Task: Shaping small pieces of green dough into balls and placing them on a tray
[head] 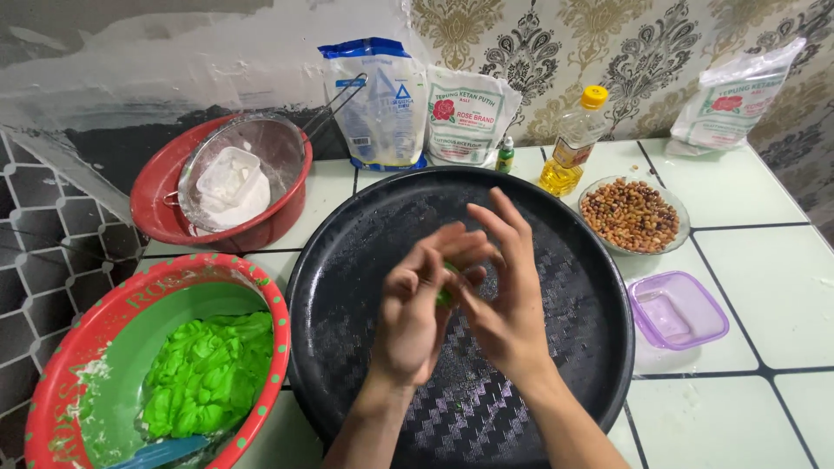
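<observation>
Over the middle of a large round black tray, both hands meet around a small piece of green dough. My left hand curls its fingers against the piece. My right hand presses it from the other side, fingers spread upward. Only a sliver of the dough shows between the fingers. At the lower left a red-rimmed bowl with a green inside holds a mass of bright green dough and a blue spatula.
A red basin with a metal sieve of white flour stands at the back left. Behind the tray are two flour bags, a small green bottle, an oil bottle, a glass bowl of peanuts, a lilac plastic box and another bag.
</observation>
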